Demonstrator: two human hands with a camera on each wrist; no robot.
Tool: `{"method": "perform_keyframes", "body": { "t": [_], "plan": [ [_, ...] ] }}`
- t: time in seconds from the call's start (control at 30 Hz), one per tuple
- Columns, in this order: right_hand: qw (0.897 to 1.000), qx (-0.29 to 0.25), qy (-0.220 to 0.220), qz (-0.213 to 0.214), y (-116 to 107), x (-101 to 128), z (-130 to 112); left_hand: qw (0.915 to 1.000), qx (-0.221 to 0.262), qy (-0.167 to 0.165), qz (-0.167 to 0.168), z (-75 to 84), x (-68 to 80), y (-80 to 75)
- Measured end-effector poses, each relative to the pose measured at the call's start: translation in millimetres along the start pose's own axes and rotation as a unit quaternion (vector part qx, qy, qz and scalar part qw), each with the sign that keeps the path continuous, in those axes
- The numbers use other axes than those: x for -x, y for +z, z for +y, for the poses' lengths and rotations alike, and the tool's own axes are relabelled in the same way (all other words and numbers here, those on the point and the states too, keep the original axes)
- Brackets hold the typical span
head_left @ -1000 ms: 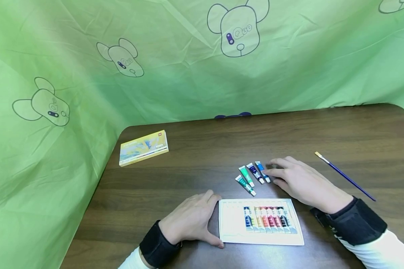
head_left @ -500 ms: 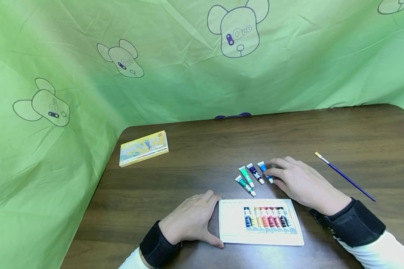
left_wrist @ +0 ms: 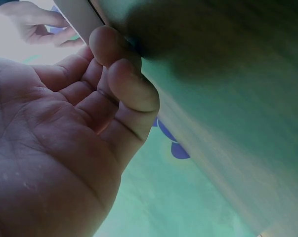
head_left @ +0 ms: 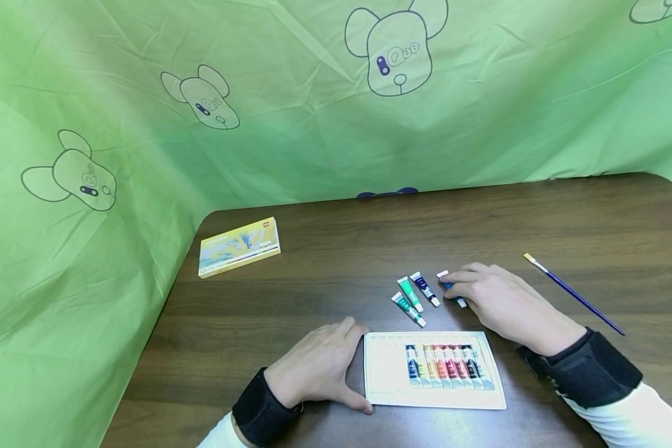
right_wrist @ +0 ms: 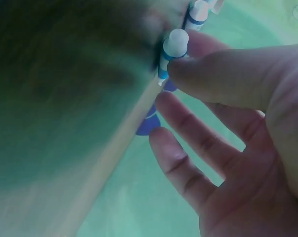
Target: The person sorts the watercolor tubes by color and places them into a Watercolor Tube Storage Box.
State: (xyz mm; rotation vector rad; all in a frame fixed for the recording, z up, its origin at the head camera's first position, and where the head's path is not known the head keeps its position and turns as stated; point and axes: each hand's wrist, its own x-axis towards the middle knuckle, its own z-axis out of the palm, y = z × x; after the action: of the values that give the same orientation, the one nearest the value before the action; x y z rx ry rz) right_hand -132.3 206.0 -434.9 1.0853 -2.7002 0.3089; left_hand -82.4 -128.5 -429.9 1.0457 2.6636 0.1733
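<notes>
My right hand pinches a blue paint tube between thumb and index finger, low over the table; the fingers cover its middle. In the right wrist view the thumb lies against this tube, just below its white cap. Left of the hand lie a dark blue tube, a light green tube and a darker green tube. My left hand rests at the left edge of a white plastic tray, thumb at the near corner, fingers by the far one. Several paint tubes sit side by side in the tray.
A yellow and blue paint box lies at the back left of the brown table. To the right rests a paintbrush with a blue handle. Green cloth hangs behind the table and at its left.
The blue tube has shifted right, away from the dark blue one, and now lies farther under my right fingers. My left hand and the tray stay where they were.
</notes>
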Motion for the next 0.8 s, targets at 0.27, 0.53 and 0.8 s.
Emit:
{"method": "perform_keyframes", "body": {
  "t": [0.27,0.53,0.8],
  "plan": [
    [0.999,0.016,0.039,-0.010,-4.7,3.1,7.1,1.0000,-0.002,-0.001,-0.001,0.1,-0.4,-0.5],
    [0.995,0.002,0.095,-0.035,-6.6,4.6,8.5,1.0000,-0.006,0.000,0.002,0.1,0.1,0.4],
    [0.989,-0.034,0.139,-0.041,-7.1,4.8,7.8,1.0000,-0.004,0.000,0.001,0.2,0.0,0.1]
  ]
}}
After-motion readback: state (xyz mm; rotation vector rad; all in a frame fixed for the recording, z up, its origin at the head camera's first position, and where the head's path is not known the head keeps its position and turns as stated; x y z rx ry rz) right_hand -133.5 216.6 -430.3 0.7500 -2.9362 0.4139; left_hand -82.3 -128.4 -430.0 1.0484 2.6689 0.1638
